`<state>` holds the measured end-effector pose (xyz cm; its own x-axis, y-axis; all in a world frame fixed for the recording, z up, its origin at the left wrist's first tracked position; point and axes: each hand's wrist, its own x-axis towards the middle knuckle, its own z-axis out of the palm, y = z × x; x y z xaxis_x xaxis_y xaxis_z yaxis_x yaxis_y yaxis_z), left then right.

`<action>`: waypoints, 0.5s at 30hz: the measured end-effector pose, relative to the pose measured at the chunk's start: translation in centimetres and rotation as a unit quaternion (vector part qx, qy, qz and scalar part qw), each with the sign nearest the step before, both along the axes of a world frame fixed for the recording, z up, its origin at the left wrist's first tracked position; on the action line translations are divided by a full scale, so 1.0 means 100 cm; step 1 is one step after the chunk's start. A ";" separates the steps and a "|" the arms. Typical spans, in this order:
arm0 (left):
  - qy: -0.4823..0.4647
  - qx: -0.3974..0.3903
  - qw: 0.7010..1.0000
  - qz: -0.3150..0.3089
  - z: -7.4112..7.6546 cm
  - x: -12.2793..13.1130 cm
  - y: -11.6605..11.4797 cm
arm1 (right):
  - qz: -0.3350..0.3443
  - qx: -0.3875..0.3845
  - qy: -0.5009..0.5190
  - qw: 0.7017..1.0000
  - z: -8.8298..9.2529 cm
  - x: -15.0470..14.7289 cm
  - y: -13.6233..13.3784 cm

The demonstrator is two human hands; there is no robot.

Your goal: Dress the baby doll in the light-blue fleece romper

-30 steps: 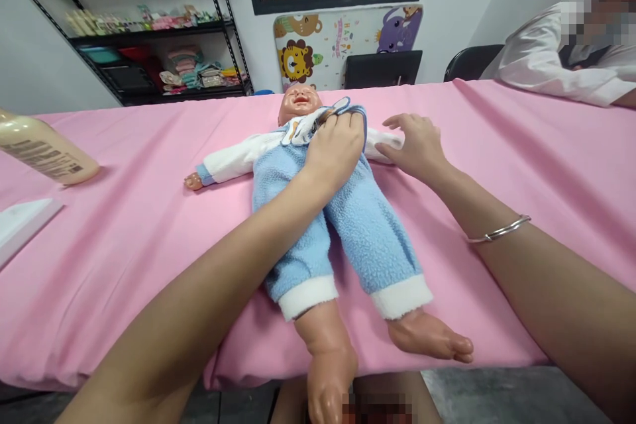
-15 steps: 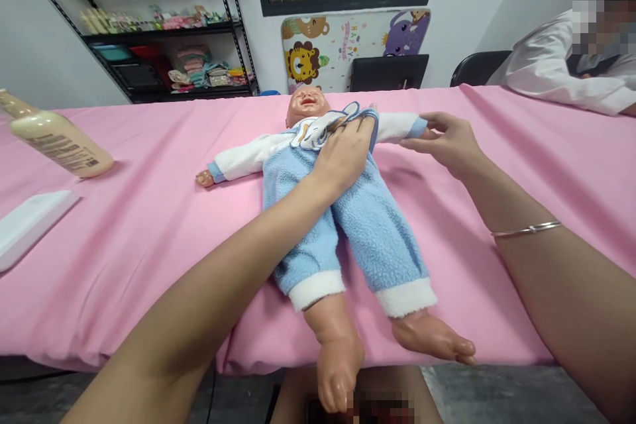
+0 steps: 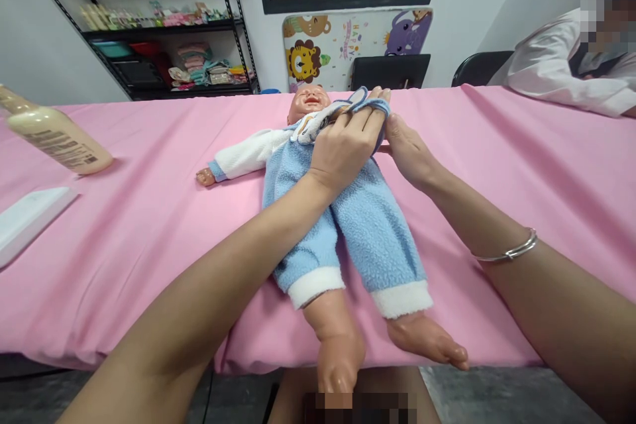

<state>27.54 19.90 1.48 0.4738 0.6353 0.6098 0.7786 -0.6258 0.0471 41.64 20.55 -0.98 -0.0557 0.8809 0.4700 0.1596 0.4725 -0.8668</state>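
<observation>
A baby doll (image 3: 392, 238) lies on its back in fuzzy light-blue trousers and a white top, its bare feet toward me. My left hand (image 3: 345, 146) rests on the doll's chest, fingers closed on a blue-edged patterned bib (image 3: 311, 127) bunched there. Close against it, my right hand (image 3: 410, 152) is at the bib's right edge. Its thumb points up and the other fingers are mostly hidden, closed around the doll's folded arm, which is largely out of sight behind my hands. The doll's other arm (image 3: 251, 151) stretches out to the left.
A pink cloth (image 3: 163, 225) covers the table. On its left side are a pump bottle (image 3: 59, 136) and a white flat box (image 3: 32, 218). Behind stand a black shelf (image 3: 163, 30) and a dark monitor (image 3: 390, 71). Another person's white sleeve (image 3: 551, 66) is at the far right.
My right hand has moved left and inward from the doll's outstretched arm to beside my left hand. That arm is no longer stretched out. My left hand and the bib edge shifted slightly right.
</observation>
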 end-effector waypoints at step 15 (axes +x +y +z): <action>0.042 -0.033 0.998 0.017 -0.002 0.002 0.010 | 0.034 -0.096 0.131 0.986 0.006 -0.002 -0.006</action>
